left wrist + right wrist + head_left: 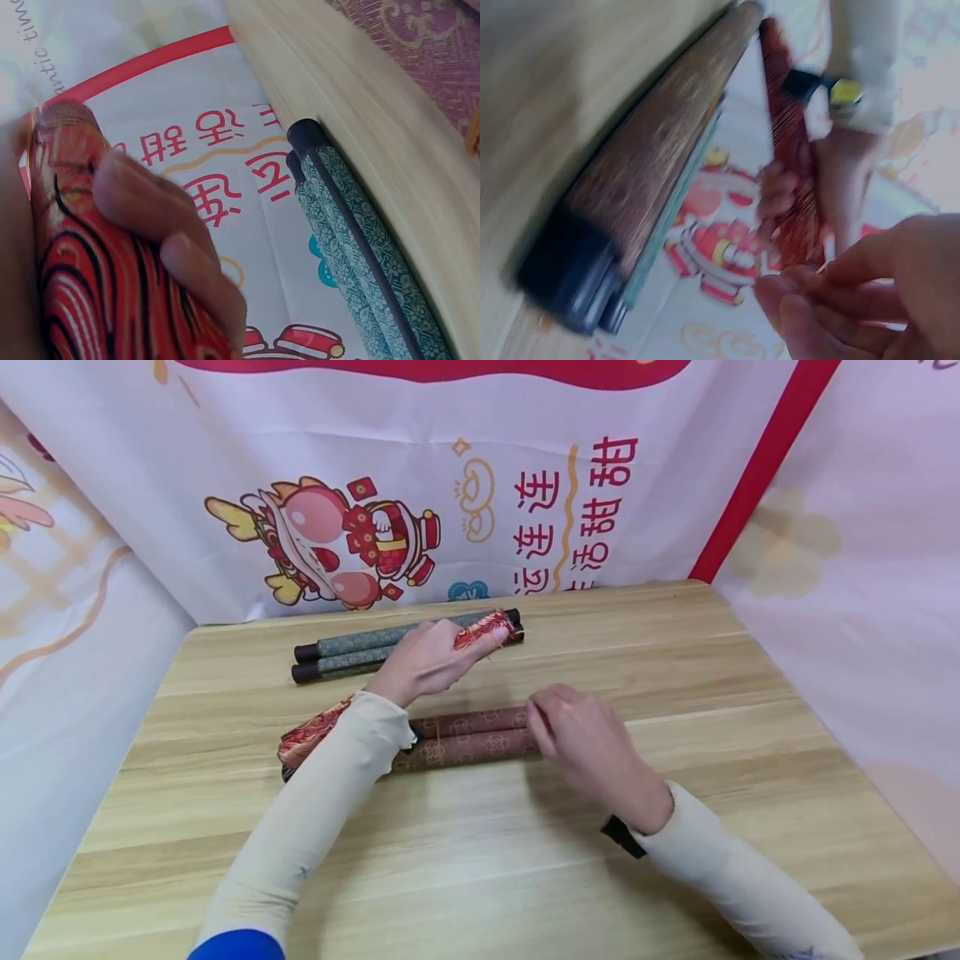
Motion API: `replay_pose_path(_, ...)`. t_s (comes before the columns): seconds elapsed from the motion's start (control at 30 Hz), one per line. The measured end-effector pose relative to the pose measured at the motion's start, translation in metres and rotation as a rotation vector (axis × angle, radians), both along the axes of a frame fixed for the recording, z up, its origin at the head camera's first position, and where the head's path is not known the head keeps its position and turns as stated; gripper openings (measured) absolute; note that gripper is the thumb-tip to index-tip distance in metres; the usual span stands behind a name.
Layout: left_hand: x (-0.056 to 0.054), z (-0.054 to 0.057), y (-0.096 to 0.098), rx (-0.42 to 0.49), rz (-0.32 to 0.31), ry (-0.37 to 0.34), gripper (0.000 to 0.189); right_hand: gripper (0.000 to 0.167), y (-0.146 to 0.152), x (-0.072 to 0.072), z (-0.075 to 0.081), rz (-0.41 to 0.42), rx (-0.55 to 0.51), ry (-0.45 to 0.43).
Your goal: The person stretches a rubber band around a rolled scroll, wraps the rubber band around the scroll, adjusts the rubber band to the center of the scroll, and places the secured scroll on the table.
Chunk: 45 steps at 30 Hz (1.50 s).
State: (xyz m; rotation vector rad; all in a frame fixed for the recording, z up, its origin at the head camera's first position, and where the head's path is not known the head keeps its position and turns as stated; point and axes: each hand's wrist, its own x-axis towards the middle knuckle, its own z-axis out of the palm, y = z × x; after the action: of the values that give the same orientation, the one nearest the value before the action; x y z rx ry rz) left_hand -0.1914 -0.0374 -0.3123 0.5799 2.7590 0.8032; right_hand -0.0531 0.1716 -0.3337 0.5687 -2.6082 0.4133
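Holding a red roll point(313, 735) over the brown scroll point(472, 750)

The left hand point(429, 662) curls its fingers round the roll, which slants across the brown scroll's left end. The right hand's point(588, 750) fingers bunch above that scroll's right end; whether they pinch a thread, I cannot tell. The roll looks light and cloth-covered, probably firm-cored; grip mid-length, sparing the loose-threaded tip.
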Motion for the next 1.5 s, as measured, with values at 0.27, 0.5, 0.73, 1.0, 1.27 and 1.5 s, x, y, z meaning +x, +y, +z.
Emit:
replay_pose_path(0.27, 0.010, -0.010, -0.009, -0.027, -0.009, 0.184, 0.075, 0.063, 0.017, -0.035, -0.007, -0.192, 0.083, 0.056)
replay_pose_path(0.5, 0.021, -0.009, -0.010, 0.034, -0.163, 0.118, 0.059, 0.121, 0.030, -0.062, 0.004, -0.031, 0.029, -0.078)
replay_pose_path(0.73, 0.024, 0.000, -0.010, 0.097, -0.316, 0.015, 0.057, 0.074, 0.031, -0.071, 0.005, 0.251, -0.166, -0.419)
replay_pose_path(1.0, 0.022, 0.004, -0.008, 0.108, -0.240, -0.111, 0.064, 0.013, 0.028, -0.066, -0.006, 0.322, -0.459, -0.575)
replay_pose_path(1.27, 0.014, 0.007, -0.007, 0.051, -0.101, 0.006, 0.053, 0.017, 0.015, -0.047, -0.012, 0.271, -0.490, -0.529)
replay_pose_path(1.5, 0.001, -0.003, -0.004, -0.015, -0.042, 0.012, 0.038, 0.008, -0.001, -0.034, -0.006, 0.238, -0.302, -0.340)
